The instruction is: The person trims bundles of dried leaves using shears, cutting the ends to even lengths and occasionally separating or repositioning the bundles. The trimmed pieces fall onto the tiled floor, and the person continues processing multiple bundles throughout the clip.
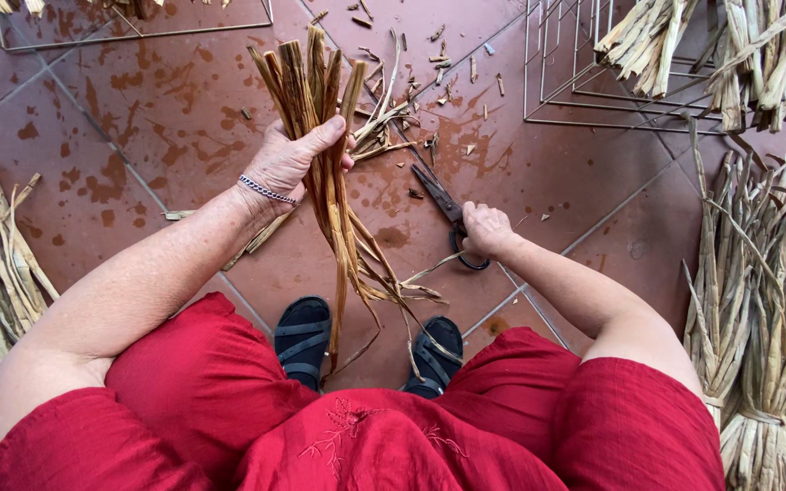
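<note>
Scissors (443,207) lie on the floor (166,109) under the right hand (486,229), blades pointing away — left hand (288,159) grips the upright bundle of dried leaves (320,118) just beside them.

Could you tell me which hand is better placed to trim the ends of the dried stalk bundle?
Probably the right hand: it already rests on the scissors on the tiled floor, while the left hand is closed around the dried stalk bundle, holding it upright.
</note>
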Tool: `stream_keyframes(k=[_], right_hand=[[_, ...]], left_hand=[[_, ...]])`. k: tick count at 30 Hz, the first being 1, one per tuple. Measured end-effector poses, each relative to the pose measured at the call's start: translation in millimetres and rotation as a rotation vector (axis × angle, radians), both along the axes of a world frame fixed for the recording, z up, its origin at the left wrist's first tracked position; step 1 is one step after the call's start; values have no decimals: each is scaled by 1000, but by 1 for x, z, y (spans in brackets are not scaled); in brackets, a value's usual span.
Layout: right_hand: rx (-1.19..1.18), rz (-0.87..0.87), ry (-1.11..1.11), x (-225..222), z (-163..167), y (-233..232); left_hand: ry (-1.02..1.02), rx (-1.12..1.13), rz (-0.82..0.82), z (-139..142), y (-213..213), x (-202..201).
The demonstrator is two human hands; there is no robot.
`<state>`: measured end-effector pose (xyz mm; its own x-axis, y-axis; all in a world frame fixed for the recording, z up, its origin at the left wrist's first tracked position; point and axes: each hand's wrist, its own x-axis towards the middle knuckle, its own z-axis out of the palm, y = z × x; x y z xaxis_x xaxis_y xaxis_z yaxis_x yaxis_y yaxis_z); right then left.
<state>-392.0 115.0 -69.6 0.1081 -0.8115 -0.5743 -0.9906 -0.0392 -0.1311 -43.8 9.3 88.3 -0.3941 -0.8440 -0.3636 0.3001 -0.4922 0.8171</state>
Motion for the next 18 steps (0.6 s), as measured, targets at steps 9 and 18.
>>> stream_keyframes(k=[9, 18], right_hand=[[41, -300, -247, -11, 20, -9], [238, -249, -500, -12, 14, -14]], left_hand=[[-40, 3, -23, 2, -2, 9], [115, -90, -90, 54, -1, 31]])
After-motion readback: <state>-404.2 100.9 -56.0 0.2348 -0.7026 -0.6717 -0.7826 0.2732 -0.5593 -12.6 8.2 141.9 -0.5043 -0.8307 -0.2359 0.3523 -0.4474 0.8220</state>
